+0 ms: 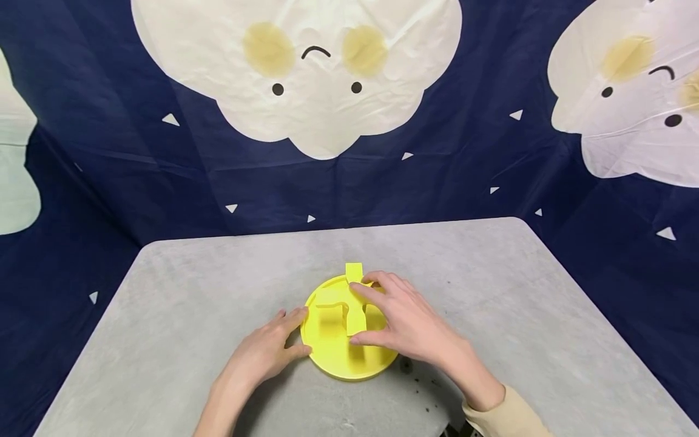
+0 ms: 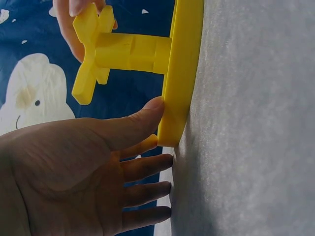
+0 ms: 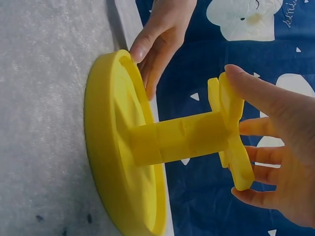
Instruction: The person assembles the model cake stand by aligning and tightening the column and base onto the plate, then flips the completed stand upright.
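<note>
A round yellow base (image 1: 333, 359) with a raised rim lies flat on the table. From its middle rises a thick yellow stem (image 3: 179, 137), topped by a cross-shaped yellow piece (image 1: 356, 321) with flared arms. My right hand (image 1: 415, 321) grips this cross from the right, thumb at the near arm and fingers at the far side. At the base's left edge, my left hand (image 1: 262, 352) touches the rim with thumb and index finger. Its other fingers extend fairly straight beside the rim, their tips close to the tabletop in the left wrist view.
The grey table (image 1: 207, 291) has rounded far corners. Dark specks (image 1: 406, 365) mark its surface near my right forearm. Behind and beside it hangs a navy cloth (image 1: 180, 200) printed with white clouds and triangles. A small black object (image 1: 459, 431) shows by my right sleeve.
</note>
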`<state>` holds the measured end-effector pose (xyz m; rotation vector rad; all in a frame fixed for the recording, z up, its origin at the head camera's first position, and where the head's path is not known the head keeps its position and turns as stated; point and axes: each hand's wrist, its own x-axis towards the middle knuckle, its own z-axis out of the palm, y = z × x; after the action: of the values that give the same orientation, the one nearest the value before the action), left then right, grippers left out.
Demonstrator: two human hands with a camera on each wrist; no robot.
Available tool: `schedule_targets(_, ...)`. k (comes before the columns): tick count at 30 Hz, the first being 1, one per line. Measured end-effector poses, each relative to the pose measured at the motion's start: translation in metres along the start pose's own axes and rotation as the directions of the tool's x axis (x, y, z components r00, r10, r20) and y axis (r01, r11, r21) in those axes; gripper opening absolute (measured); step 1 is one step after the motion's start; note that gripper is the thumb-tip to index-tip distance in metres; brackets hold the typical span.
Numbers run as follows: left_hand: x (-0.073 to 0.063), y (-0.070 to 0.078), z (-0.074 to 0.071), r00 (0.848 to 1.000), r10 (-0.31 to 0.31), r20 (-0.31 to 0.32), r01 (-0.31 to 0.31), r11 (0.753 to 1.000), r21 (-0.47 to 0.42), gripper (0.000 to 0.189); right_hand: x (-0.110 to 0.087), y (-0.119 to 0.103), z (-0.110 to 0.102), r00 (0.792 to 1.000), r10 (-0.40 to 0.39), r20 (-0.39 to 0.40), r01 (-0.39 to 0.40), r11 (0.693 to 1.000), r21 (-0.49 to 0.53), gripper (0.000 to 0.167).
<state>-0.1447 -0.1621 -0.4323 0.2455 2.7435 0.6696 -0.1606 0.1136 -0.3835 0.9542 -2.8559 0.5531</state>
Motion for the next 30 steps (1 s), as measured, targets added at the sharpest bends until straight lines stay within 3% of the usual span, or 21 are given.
schedule_targets(12, -0.002, 0.002, -0.001, 1.000, 0.011, -0.016, -0.012, 1.000, -0.011, 0.076, -0.003, 0.005, 0.003, 0.999, 0.005, -0.041, -0.004, 0.999, 0.036, 0.085)
schedule_targets(20, -0.004, -0.002, 0.000, 1.000, 0.017, -0.026, -0.018, 1.000, -0.009, 0.076, -0.017, 0.021, 0.005, 0.996, 0.082, -0.029, -0.073, 0.970, 0.233, 0.094)
schedule_targets(25, -0.004, -0.004, 0.002, 0.992, 0.061, -0.111, -0.059, 0.998, 0.027, 0.066, -0.023, 0.036, 0.008, 0.991, 0.134, -0.020, -0.123, 0.952, 0.282, 0.099)
schedule_targets(30, -0.001, -0.007, 0.003, 0.968, 0.120, -0.221, -0.108, 0.992, 0.069, 0.052, -0.023, 0.048, 0.012, 0.987, 0.160, 0.012, -0.155, 0.931, 0.330, 0.100)
